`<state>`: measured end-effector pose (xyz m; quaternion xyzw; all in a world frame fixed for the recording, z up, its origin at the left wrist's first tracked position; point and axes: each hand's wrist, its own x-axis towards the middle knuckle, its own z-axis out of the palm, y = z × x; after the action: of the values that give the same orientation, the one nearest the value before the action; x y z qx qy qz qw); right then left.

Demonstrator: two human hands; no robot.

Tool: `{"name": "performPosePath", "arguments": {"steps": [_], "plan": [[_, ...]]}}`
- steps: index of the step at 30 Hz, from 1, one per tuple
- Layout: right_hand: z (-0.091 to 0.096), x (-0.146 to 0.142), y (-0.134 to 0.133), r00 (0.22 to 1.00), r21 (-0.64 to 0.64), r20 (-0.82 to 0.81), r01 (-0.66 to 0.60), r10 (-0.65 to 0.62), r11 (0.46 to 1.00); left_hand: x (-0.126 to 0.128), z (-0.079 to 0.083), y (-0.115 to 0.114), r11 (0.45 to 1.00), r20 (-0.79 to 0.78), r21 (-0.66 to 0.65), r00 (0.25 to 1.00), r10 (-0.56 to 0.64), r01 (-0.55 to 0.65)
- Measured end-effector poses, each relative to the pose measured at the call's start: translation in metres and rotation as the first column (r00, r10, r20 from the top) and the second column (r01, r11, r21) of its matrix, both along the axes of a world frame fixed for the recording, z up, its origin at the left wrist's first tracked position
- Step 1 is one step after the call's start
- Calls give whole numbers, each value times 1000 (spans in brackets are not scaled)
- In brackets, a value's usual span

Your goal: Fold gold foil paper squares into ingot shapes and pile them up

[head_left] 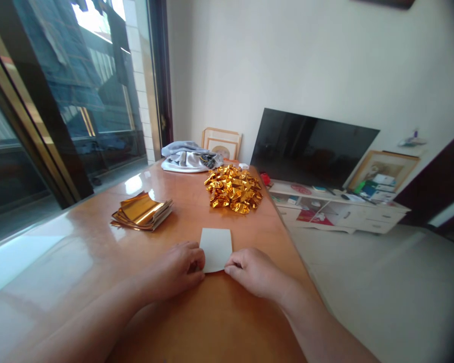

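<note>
The pale sheet (pixel 216 247) lies on the table (pixel 219 322), its near corners apparently pinched by the left hand (pixel 185 264) at seven o'clock and the right hand (pixel 249 272) at five. It looks barely begun; crumpled gold pieces (pixel 234 189) at one seem done, stacked gold sheets (pixel 139 209) at ten untouched.

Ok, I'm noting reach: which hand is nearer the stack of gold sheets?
Left. The left hand, at the pale sheet's left edge, is right of the stack of gold sheets; the right hand, at the right edge, is farther right.
</note>
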<state>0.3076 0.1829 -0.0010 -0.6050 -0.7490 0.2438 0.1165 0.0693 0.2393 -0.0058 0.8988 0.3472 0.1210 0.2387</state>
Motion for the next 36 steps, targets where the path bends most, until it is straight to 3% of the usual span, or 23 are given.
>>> {"name": "performPosePath", "arguments": {"steps": [13,24,36], "plan": [[-22,6,8,989,19,-98,115,-113,993,2,-10,6,996,21,8,996,91,-91],[-25,6,11,983,-17,-81,165,-166,986,6,-17,10,982,3,27,982,188,-188],[-26,6,12,981,-1,-45,191,-191,982,7,-20,12,978,-26,31,978,205,-204]]}}
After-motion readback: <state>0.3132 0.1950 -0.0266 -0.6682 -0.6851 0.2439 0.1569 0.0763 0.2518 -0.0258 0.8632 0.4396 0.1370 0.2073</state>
